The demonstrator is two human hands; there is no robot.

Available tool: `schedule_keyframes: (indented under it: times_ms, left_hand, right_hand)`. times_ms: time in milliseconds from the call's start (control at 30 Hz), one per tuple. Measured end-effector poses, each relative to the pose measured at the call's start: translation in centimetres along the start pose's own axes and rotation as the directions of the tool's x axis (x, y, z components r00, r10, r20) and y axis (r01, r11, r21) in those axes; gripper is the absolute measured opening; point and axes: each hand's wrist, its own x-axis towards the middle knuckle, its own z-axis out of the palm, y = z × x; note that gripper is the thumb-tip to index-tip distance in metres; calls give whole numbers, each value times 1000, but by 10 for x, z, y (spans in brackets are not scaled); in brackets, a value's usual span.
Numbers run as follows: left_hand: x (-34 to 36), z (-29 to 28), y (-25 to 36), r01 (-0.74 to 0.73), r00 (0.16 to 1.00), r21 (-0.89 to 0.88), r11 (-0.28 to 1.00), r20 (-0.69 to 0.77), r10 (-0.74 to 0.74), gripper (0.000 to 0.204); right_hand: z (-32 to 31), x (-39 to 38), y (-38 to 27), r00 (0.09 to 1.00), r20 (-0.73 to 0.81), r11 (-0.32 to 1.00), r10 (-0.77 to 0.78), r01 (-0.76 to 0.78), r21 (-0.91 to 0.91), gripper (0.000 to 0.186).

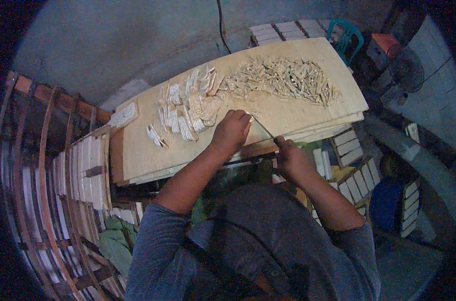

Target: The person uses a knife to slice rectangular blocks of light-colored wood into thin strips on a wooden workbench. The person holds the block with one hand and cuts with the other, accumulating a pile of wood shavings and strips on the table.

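My right hand (292,158) is wrapped round the dark handle of a knife (263,128), whose narrow blade slants up and left over the board (147,160). At the blade's tip, my left hand (232,131) is closed with its fingertips on a small pale slice (251,119), mostly hidden by the fingers. Beyond and left of that hand, rows of pale, grainy slices (175,118), which look like tempeh, lie leaning on one another. A wide heap of thin cut strips (293,80) covers the far right part of the board.
An uncut pale block (123,115) lies at the board's left end. Slatted wooden racks (50,135) stand at the left. Trays of pale blocks (348,148) are below right, near a blue drum (387,203). A teal chair (345,37) and a fan (406,72) stand far right.
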Motion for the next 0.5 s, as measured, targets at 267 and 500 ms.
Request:
schedule_keyframes:
  times_ms: [267,500]
  left_hand:
    - [0,-4,5,-29,1000,53,998,-3,29,19]
    - [-5,7,-8,-80,993,-16,997,-91,79,21]
  right_hand:
    - [11,41,-22,988,-103,993,-113,116,20,53]
    - [17,6,7,995,-63,996,-83,85,23,42]
